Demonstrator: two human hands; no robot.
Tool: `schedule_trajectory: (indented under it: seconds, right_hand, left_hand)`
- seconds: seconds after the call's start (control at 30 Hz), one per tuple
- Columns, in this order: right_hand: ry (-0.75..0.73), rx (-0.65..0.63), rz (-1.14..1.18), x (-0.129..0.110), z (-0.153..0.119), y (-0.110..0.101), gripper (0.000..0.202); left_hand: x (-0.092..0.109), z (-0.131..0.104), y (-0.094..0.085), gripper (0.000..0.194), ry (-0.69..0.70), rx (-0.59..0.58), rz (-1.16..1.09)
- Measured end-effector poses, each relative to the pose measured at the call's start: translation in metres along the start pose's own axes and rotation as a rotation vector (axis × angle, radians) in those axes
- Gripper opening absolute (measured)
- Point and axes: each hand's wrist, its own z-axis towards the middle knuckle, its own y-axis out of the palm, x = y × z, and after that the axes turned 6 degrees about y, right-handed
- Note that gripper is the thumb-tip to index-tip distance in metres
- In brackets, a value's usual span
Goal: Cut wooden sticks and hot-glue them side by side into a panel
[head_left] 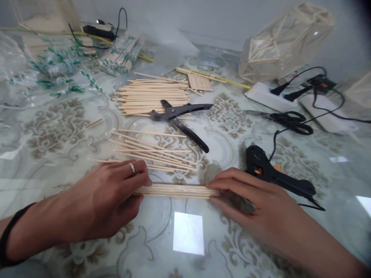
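Observation:
Several thin wooden sticks (176, 190) lie side by side in a narrow strip between my two hands. My left hand (110, 197), with a ring and a black wristband, pinches the strip's left end. At the right end, the fingers and thumb of my right hand (255, 197) are closed on it. Just beyond the strip, loose wooden sticks (156, 150) are spread over the patterned tabletop (185, 266). A black glue gun (278, 173) rests beside my right hand, partly hidden by it.
Black-handled cutters (182, 119) lie against a larger pile of sticks (153, 94). Scissors (290, 120) and a white power strip (269, 97) with cables are at right. Behind stands a stick-frame structure (286, 38). Plastic-wrapped bundles (123, 52) and crumpled wrappers (58, 69) occupy the back left.

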Motion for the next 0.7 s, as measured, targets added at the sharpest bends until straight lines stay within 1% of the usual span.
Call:
schedule_trajectory:
  seconds: [0.13, 0.23, 0.33, 0.43, 0.57, 0.7]
  right_hand:
    - [-0.005, 0.012, -0.02, 0.0, 0.0, 0.001, 0.008]
    - [-0.019, 0.02, -0.044, 0.003, -0.002, 0.002, 0.007]
    - [-0.038, 0.018, -0.055, 0.006, -0.002, 0.002, 0.008]
    - [-0.055, 0.017, -0.058, 0.008, -0.001, 0.001, 0.008]
    - [-0.086, 0.036, -0.079, 0.008, 0.0, 0.002, 0.007]
    - [-0.095, 0.049, -0.087, 0.009, 0.0, 0.002, 0.006]
  left_hand:
    - [0.0, -0.003, -0.01, 0.02, -0.012, -0.018, -0.031]
    - [-0.001, -0.003, -0.013, 0.02, -0.027, -0.031, -0.047]
    - [-0.002, -0.002, -0.013, 0.017, -0.063, -0.044, -0.051]
    - [-0.002, -0.002, -0.01, 0.013, -0.084, -0.023, -0.042]
    - [-0.002, -0.002, -0.007, 0.013, -0.076, -0.018, -0.026]
    - [-0.001, -0.001, -0.006, 0.013, -0.074, -0.013, -0.056]
